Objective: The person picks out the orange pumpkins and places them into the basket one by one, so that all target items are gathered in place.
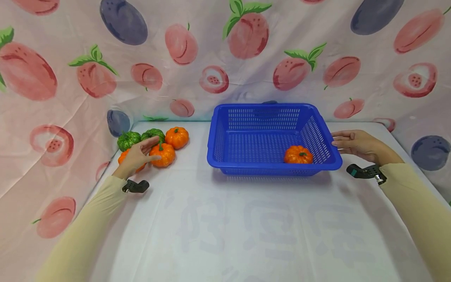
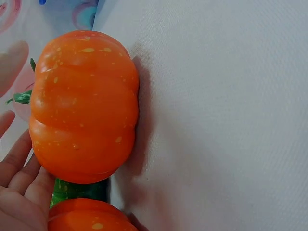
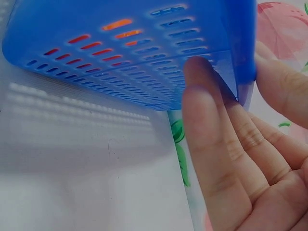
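Note:
My left hand [image 1: 135, 157] is at an orange pumpkin [image 1: 163, 155] with a green stem, fingers on its far side and thumb on its near side. In the left wrist view the fingers are loosely extended beside this pumpkin [image 2: 84, 108], which rests on the table. At the right end of a blue plastic basket [image 1: 260, 166], my right hand [image 1: 363, 145] holds the rim. The right wrist view shows the fingers [image 3: 204, 120] under the rim against the slotted wall, with the thumb on the rim's other side. Another orange pumpkin [image 1: 298, 155] lies inside the basket, near its front right corner.
Two green pumpkins [image 1: 128, 140] and an orange pumpkin [image 1: 177, 137] are clustered around the left hand, with another orange one partly hidden under it. A fruit-print cloth [image 1: 246, 78] hangs behind the white table [image 1: 253, 227]. Black camera mounts sit on both wrists.

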A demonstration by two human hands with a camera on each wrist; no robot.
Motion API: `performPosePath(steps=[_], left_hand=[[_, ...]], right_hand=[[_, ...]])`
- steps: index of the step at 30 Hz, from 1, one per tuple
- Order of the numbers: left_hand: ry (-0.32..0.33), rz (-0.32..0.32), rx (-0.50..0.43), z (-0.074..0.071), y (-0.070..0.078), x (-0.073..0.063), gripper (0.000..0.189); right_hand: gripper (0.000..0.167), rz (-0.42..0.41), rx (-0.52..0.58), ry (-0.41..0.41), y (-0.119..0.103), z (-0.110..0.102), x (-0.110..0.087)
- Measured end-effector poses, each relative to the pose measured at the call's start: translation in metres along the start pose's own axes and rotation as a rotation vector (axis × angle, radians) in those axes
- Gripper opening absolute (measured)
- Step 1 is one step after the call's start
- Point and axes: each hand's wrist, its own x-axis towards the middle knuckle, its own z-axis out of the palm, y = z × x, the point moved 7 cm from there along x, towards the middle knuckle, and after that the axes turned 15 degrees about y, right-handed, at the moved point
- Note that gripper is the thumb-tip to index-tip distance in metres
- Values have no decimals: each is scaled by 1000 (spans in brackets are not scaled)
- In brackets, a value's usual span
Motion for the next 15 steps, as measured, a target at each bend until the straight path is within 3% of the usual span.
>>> performPosePath(steps=[15], left_hand=[[4,-14,7,1,-4,-3,75]], right_hand=[[72,7,10,5,-1,0,0]])
